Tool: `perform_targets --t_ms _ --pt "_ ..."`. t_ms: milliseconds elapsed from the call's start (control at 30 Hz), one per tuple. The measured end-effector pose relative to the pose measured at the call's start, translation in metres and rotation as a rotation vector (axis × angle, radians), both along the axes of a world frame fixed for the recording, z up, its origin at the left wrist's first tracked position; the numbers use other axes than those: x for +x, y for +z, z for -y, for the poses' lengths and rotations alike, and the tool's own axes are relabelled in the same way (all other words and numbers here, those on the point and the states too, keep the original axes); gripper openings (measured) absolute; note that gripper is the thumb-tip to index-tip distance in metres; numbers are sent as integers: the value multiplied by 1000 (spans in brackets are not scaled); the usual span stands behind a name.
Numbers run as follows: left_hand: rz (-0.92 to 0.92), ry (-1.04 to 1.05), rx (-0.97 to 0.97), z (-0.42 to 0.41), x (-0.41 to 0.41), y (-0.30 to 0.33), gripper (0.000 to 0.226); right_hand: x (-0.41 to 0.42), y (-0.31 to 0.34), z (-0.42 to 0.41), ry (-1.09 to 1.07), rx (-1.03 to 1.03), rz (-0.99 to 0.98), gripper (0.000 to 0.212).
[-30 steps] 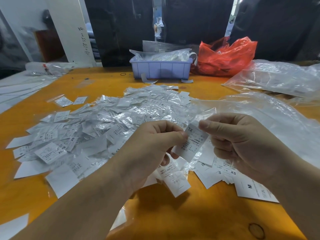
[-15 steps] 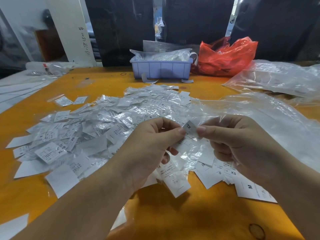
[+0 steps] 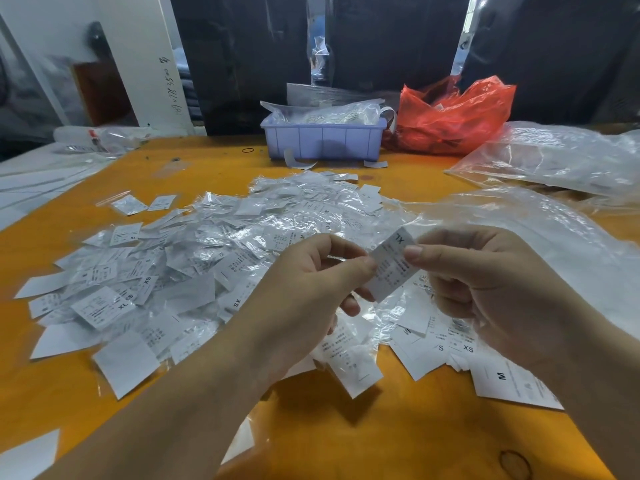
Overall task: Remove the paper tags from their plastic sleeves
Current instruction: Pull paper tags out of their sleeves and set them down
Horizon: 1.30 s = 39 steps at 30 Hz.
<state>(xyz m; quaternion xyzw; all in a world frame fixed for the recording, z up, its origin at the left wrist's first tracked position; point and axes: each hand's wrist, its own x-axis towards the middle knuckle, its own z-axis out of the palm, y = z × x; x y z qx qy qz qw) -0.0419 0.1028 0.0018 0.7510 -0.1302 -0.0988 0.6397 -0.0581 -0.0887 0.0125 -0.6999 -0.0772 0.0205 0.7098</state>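
A white paper tag marked XL is held up between both hands above the table. My left hand pinches its left edge with thumb and forefinger. My right hand pinches its right edge. Whether a clear sleeve still covers this tag I cannot tell. A wide heap of tags in clear plastic sleeves spreads over the orange table to the left and behind. Bare paper tags marked S, XS and M lie stacked under my right hand.
A lilac plastic bin with bagged tags stands at the back centre, a red plastic bag to its right. Large clear plastic bags cover the right side. White sheets lie at the far left edge.
The XL tag has been raised and shows more of its printed face than half a second ago. Both hands stay pinching it and have shifted slightly upward.
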Motion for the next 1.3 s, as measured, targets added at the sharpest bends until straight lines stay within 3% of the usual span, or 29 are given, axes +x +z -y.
perform_targets --t_ms 600,967,1133,1233,1300 --pt "7 -48 -191 2 -3 0 12 -2 -7 -9 51 -26 9 20" --pt "133 -37 -82 1 -2 -1 7 -2 -8 -9 91 -91 -12 29" --pt "176 59 -56 0 -1 -1 10 -3 -6 -10 104 -186 -63 28" --pt "191 164 -71 -4 2 2 11 -5 -1 -7 111 -311 -54 7" --pt "141 240 -92 -8 7 3 10 -5 1 -3 65 -469 24 5"
